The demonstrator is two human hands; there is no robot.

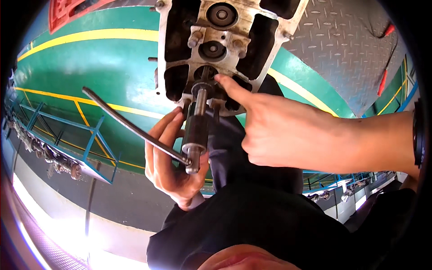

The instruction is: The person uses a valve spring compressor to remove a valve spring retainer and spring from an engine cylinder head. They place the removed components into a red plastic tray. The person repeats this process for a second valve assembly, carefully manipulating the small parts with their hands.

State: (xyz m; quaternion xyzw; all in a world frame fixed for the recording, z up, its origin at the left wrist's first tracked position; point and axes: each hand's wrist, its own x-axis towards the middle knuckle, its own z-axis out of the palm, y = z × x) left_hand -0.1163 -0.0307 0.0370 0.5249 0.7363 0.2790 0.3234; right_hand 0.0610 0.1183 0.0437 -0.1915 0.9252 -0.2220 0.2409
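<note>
A metal cylinder head (183, 33) with round spring seats and dark openings is at the top centre. Against its lower end stands a valve spring compressor (195, 130), a threaded screw with a thick dark sleeve and a long bent lever handle (130, 123) reaching up to the left. My left hand (173, 157) is wrapped round the sleeve from behind and below; part of its fingers is hidden by the tool. From the right comes my right hand (279, 123), index finger stretched out, its tip at the round seat beside the compressor's upper end. Its other fingers are curled in.
A diamond-plate metal surface (337, 49) lies at the upper right, with red-ended leads (383, 81) on it. A red frame-like object (72, 13) is at the top left. Blue-railed stands (67, 139) with metal parts stand on the left, beyond the green floor (108, 67) with yellow lines.
</note>
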